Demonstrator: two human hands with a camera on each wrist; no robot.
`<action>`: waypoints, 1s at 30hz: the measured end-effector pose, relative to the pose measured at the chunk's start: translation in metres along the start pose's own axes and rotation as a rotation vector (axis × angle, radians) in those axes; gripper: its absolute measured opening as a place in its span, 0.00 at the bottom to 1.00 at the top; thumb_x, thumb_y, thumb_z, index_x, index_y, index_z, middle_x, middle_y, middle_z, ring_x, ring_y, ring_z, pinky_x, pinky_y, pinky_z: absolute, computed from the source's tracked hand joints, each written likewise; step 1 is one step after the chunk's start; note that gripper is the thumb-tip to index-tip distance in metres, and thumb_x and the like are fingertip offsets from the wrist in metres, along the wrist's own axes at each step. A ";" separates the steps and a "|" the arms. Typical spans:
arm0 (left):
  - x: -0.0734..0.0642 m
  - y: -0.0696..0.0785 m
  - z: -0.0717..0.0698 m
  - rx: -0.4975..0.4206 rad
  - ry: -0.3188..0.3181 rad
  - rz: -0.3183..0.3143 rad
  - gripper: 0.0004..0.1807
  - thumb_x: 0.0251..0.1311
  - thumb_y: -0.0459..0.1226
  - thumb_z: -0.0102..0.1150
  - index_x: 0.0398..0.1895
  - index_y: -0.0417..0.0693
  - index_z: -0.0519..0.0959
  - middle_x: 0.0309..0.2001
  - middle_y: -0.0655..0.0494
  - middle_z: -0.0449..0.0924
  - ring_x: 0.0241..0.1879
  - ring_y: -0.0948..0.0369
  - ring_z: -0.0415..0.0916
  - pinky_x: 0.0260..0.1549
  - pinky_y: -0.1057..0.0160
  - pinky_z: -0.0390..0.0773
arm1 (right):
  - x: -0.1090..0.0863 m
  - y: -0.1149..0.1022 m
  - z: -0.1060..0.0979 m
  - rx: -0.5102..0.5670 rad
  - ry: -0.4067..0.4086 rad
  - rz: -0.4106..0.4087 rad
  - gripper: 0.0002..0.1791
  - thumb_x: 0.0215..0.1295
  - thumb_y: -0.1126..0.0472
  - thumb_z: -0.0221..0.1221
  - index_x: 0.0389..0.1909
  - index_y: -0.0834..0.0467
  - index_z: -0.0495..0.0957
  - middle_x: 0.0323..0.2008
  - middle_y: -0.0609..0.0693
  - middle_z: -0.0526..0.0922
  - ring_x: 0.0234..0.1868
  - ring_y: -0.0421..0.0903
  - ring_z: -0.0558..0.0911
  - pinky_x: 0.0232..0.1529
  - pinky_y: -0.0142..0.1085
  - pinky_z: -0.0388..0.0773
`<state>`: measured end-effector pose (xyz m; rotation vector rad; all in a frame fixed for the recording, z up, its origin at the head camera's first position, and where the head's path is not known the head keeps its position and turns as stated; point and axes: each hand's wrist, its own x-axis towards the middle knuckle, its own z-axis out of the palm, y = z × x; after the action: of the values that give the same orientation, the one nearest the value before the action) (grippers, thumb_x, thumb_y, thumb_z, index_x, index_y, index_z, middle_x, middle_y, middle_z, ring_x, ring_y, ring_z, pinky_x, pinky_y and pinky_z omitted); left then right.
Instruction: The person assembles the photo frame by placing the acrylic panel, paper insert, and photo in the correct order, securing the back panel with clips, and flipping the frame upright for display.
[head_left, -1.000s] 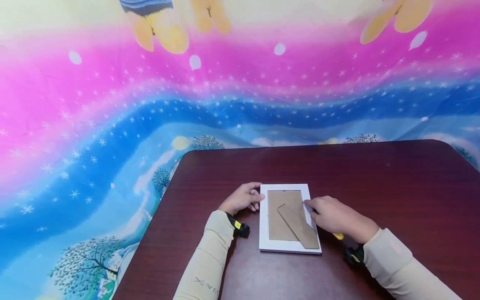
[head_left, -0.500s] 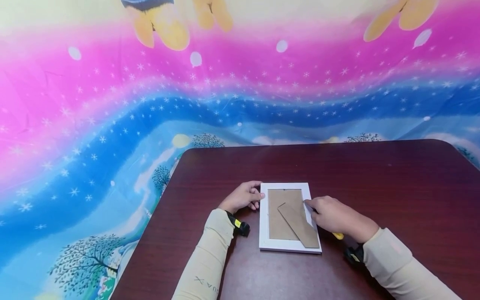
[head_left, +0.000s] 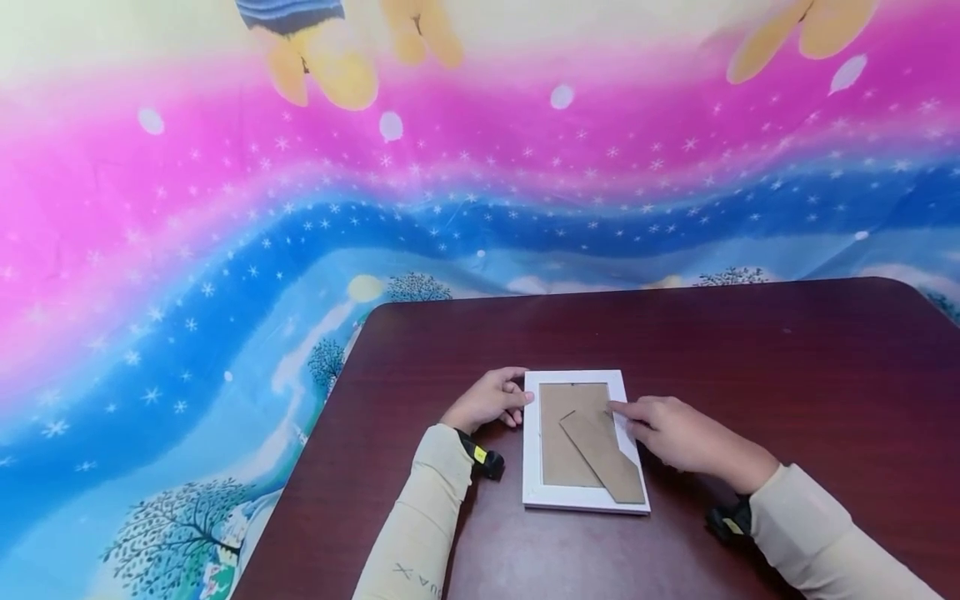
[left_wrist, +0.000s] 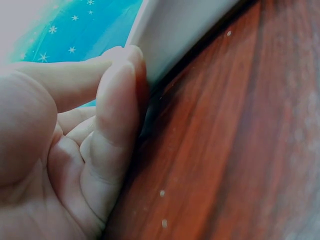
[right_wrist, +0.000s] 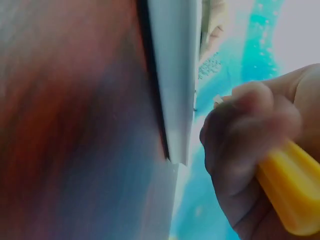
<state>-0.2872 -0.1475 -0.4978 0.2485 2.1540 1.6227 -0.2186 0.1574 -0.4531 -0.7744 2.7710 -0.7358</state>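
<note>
A white picture frame (head_left: pixel 532 454) lies face down on the table, its brown backing board (head_left: pixel 558 400) showing. The brown easel stand (head_left: pixel 607 465) slants across the board, its lower end over the frame's near right corner. My left hand (head_left: pixel 486 400) pinches the frame's left edge between thumb and forefinger. The right hand (head_left: pixel 678 432) is at the opposite edge, forefinger pointing to the board's right border. In the right wrist view its curled fingers grip a tool with a thick yellow handle (right_wrist: pixel 292 192); the tool's working end is hidden.
The dark red-brown wooden table (head_left: pixel 810 392) has rounded far corners. Behind it hangs a printed pink and blue cloth (head_left: pixel 480 167) with snowflakes and trees. A small black wrist device (head_left: pixel 491 462) sits on the left forearm, and another (head_left: pixel 727 523) on the right.
The right hand has shifted and turned slightly, and the yellow handle seen beneath it earlier is now hidden in the head view. The left hand keeps its hold on the frame.
</note>
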 end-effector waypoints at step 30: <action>0.002 -0.001 -0.003 0.009 -0.006 -0.003 0.35 0.64 0.36 0.63 0.72 0.41 0.61 0.28 0.46 0.80 0.20 0.56 0.77 0.22 0.58 0.82 | -0.010 -0.005 0.013 -0.091 0.160 -0.024 0.19 0.66 0.67 0.57 0.56 0.69 0.78 0.45 0.63 0.83 0.47 0.57 0.82 0.42 0.51 0.80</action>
<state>-0.2898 -0.1496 -0.4988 0.2529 2.1567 1.6090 -0.2038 0.1535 -0.4617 -0.8000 2.9615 -0.7090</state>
